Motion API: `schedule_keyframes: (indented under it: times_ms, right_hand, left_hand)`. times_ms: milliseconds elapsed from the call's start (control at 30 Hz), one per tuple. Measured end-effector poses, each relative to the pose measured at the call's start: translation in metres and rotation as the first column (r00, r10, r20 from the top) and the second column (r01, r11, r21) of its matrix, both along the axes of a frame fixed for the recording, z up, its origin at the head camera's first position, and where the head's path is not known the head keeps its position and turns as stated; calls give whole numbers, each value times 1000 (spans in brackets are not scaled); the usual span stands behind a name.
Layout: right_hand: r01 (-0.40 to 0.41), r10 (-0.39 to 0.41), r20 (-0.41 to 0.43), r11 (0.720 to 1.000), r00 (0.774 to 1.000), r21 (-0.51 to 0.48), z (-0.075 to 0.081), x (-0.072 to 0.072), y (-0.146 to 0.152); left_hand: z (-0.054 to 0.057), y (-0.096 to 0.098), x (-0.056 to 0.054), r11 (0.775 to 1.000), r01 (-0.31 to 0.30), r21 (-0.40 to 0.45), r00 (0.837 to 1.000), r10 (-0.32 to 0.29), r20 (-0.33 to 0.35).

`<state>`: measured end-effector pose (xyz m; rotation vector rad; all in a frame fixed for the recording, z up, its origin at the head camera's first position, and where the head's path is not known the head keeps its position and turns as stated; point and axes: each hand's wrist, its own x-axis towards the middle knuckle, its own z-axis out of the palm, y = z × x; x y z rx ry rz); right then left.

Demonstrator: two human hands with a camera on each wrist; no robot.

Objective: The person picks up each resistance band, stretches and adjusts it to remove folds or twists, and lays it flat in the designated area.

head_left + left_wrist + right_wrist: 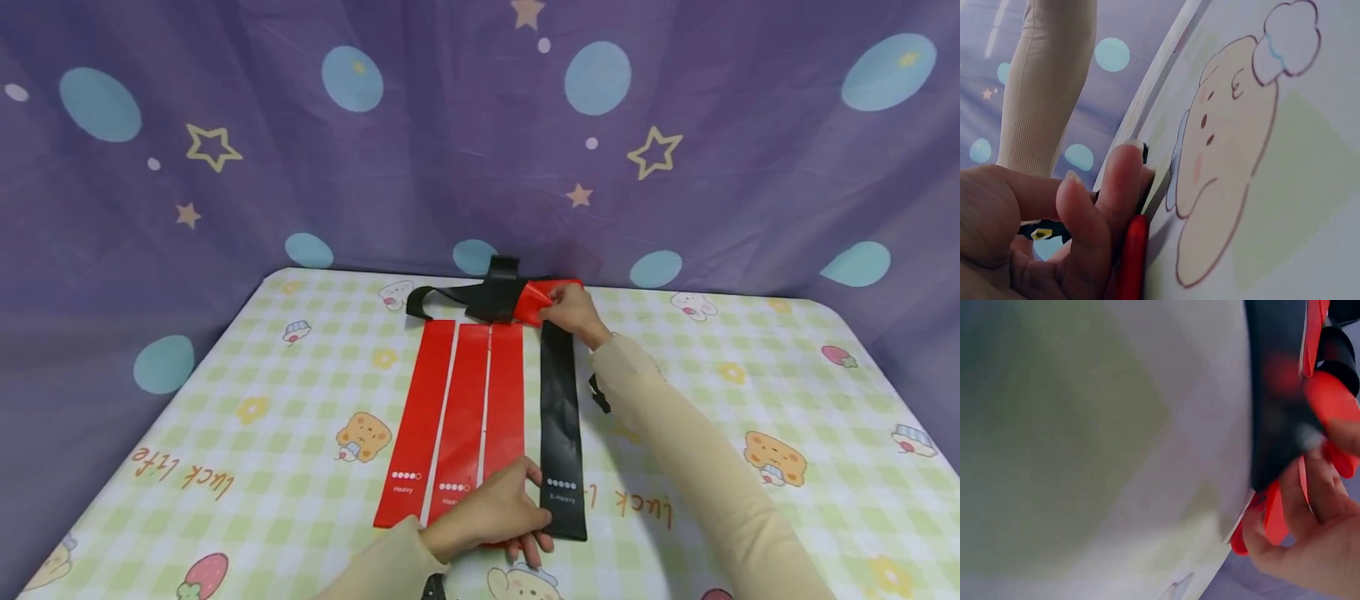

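Note:
Three red resistance bands point(416, 417) marked Heavy lie flat side by side, with a black resistance band point(561, 417) marked X-Heavy to their right. My left hand point(498, 508) rests over the near end of the rightmost red band, its fingertips at the black band's left edge. In the left wrist view its loosely bent fingers are beside a red band edge point(1132, 256). At the far end, my right hand point(576, 315) pinches a bunched red band point(531, 302) just above the top of the black one. Part of that red band is hidden behind the fingers.
A heap of black bands point(495, 296) with a loop curling out to the left sits at the table's back edge, against the purple curtain point(465, 150). A patterned checked cloth point(300, 433) covers the table. A small black strap point(600, 393) shows beside my right sleeve.

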<state>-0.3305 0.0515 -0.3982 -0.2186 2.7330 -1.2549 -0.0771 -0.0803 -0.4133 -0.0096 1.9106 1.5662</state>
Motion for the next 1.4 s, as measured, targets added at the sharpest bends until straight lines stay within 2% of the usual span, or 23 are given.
schedule_keyframes:
  times_ms: [100,300,433,500,633,800,1000,1233,1400]
  right_hand:
    - [17,-17,-33,1000,999,-8,2,0,2]
    - [47,-47,-63,999,997,-4,4,-3,12]
    - [80,-76,-95,996,993,31,4,-6,19]
    - [80,-76,-82,996,994,36,3,-7,22]
    - [45,-43,-40,997,998,59,2,-7,25]
    - [-17,20,-17,994,1000,112,1,-4,23]
    - [0,1,59,1000,998,-13,-2,-4,18]
    - [10,-6,53,997,999,-82,-2,-4,18]
    - [37,-28,71,991,997,-126,-3,-4,16]
  left_hand:
    - [0,2,1,1000,1,8,1000,-1,17]
    - [-2,6,3,999,-35,23,999,34,11]
    - [-1,8,4,999,-49,7,999,49,-7]
    - [-1,9,5,999,-53,-7,998,53,-28]
    - [0,9,7,998,-55,-42,995,51,-81]
    - [1,5,7,998,-37,-55,993,30,-110]
    - [2,3,7,998,-21,-57,994,15,-111]
    - [6,2,8,993,-13,-121,992,-2,-123]
    - [10,0,4,986,-3,-165,987,-24,-160]
